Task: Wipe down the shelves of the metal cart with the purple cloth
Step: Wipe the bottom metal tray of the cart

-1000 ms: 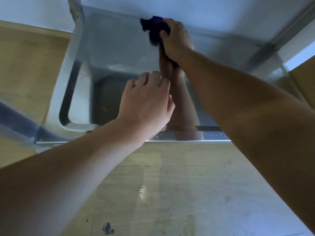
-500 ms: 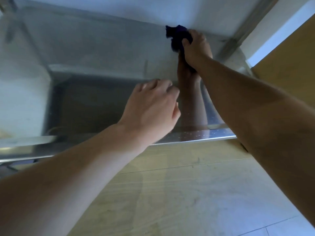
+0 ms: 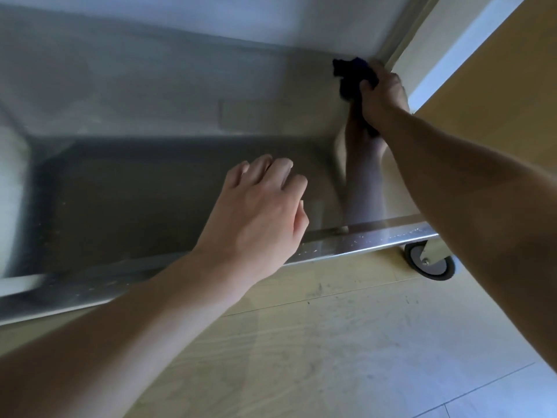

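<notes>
The metal cart's bottom shelf (image 3: 168, 122) fills the upper half of the view, shiny and reflective. My right hand (image 3: 384, 96) grips the bunched purple cloth (image 3: 351, 75) and presses it onto the shelf at its far right corner, beside the corner post (image 3: 401, 40). The arm's reflection shows in the metal below it. My left hand (image 3: 259, 212) hovers over the shelf's front edge (image 3: 361, 245) with its fingers loosely curled and nothing in them.
A grey caster wheel (image 3: 429, 262) sits under the cart's front right corner. Pale wood-look flooring (image 3: 331, 342) runs in front of the cart. A wooden panel (image 3: 497, 70) and a white wall strip stand to the right.
My right hand has slid the cloth rightward along the back of the shelf into the far right corner. The view has shifted right, bringing the caster wheel in.
</notes>
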